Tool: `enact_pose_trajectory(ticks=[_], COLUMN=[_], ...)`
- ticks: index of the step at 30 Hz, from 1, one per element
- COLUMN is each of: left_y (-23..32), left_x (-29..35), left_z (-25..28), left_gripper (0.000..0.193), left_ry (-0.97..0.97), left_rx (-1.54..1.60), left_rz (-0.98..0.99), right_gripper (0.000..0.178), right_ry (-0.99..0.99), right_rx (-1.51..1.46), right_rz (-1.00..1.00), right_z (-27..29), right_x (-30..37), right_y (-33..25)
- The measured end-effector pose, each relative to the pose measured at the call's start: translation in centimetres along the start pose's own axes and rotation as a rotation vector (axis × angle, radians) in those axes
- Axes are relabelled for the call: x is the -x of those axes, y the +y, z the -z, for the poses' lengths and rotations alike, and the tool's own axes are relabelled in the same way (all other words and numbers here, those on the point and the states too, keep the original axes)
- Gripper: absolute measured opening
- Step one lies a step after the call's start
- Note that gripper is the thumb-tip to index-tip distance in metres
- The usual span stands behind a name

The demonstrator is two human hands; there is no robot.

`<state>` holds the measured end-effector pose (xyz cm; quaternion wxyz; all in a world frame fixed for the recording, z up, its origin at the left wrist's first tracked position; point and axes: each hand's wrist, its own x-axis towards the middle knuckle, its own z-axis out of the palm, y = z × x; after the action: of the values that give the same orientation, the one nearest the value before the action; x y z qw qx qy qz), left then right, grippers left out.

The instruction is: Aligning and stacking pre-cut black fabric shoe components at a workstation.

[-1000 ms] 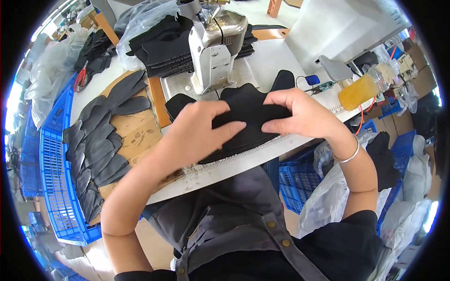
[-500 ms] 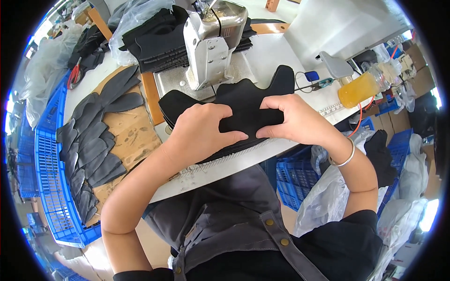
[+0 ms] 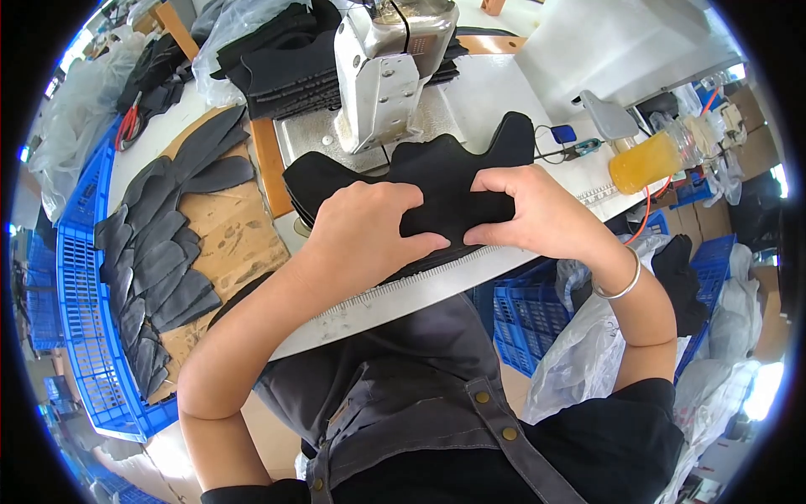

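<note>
A stack of black cut fabric pieces [image 3: 449, 189] with a wavy outline lies at the front of the white sewing table, just before the sewing machine [image 3: 382, 101]. My left hand [image 3: 361, 227] grips its left part, thumb and index finger curved over the top piece. On the right part, my right hand [image 3: 541, 210] holds on in the same way, its thumb near the front edge. The two thumb tips almost meet. My other fingers are mostly hidden. A dark edge [image 3: 239, 298] pokes out beside my left forearm; what it belongs to is covered.
More black pieces [image 3: 290, 76] are piled behind the machine. Dark petal-shaped pieces [image 3: 159, 244] overlap on cardboard in a blue crate [image 3: 84, 286] at left. Red-handled scissors [image 3: 128, 126] lie beyond. At right stand a jar of yellow liquid [image 3: 642, 164] and small snips [image 3: 583, 148].
The view has shifted slightly. Both hands keep the same grip on the stack. More of the dark edge beside my left forearm shows now.
</note>
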<state>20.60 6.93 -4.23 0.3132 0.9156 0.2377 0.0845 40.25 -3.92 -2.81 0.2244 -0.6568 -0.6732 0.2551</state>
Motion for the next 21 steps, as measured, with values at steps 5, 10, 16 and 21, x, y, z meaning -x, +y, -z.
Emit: enact_pose_trajectory(ticks=[5, 10, 16, 21], left_y=[0.2, -0.6, -1.4, -1.7], left_x=[0.2, 0.4, 1.0, 1.1], left_z=[0.3, 3.2, 2.8, 2.6], left_gripper=[0.033, 0.037, 0.034, 0.034], left_ry=[0.017, -0.175, -0.126, -0.119], left_rx=[-0.099, 0.013, 0.049, 0.014], left_rz=[-0.050, 0.057, -0.012, -0.030], right_gripper=[0.043, 0.047, 0.046, 0.046], right_ry=[0.007, -0.055, -0.082, -0.144], right_rx=[0.118, 0.226, 0.233, 0.255], right_rz=[-0.024, -0.053, -0.055, -0.151], right_z=[-0.3, 0.1, 0.4, 0.7], right_x=[-0.6, -1.3, -1.7, -1.9], right_y=[-0.8, -1.2, -1.9, -2.5])
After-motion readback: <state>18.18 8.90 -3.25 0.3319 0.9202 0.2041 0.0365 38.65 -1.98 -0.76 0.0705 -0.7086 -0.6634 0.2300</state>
